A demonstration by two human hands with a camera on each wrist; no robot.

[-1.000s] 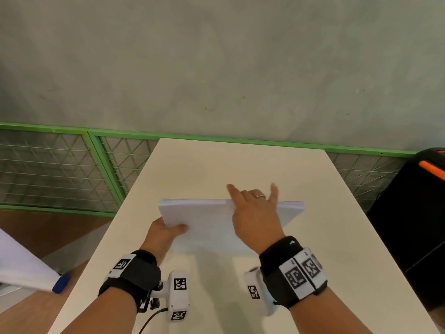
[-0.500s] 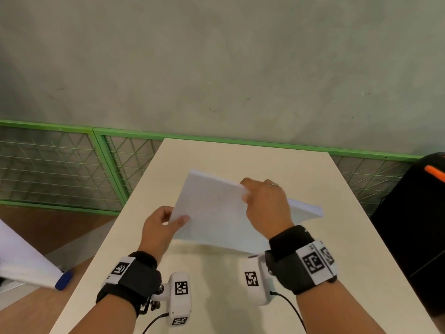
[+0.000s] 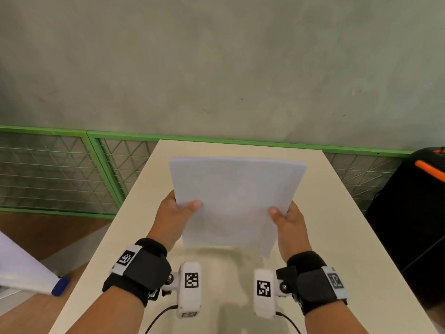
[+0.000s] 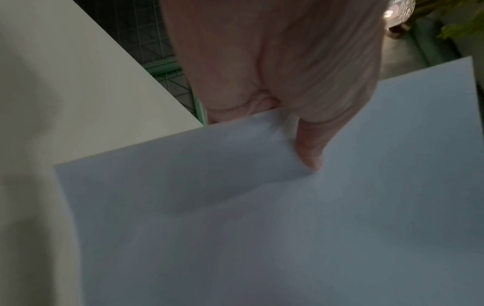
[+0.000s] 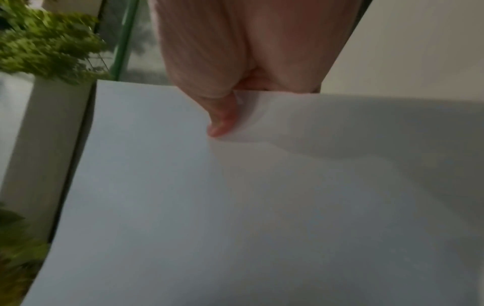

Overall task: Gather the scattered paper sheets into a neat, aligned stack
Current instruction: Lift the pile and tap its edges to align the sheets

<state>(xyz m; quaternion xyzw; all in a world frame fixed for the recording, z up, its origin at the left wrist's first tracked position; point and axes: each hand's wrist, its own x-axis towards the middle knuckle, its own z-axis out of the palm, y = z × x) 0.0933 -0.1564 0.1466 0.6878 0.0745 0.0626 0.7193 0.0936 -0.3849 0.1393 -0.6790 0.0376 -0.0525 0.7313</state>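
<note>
Both grips closed on the paper stack (image 3: 231,201), one per side edge. Left hand (image 3: 172,220) pinches the left edge, thumb on the top sheet, fingers hidden underneath. Right hand (image 3: 290,225) pinches the right edge the same way. I hold the stack between my grips, lifted off the worktop (image 3: 337,237), far end tilted up and away from me. Edges look aligned. Shadow falls on the worktop below my near edge. Left wrist view: thumb (image 4: 311,149) pressing the sheet. Right wrist view: thumb (image 5: 222,118) likewise.
</note>
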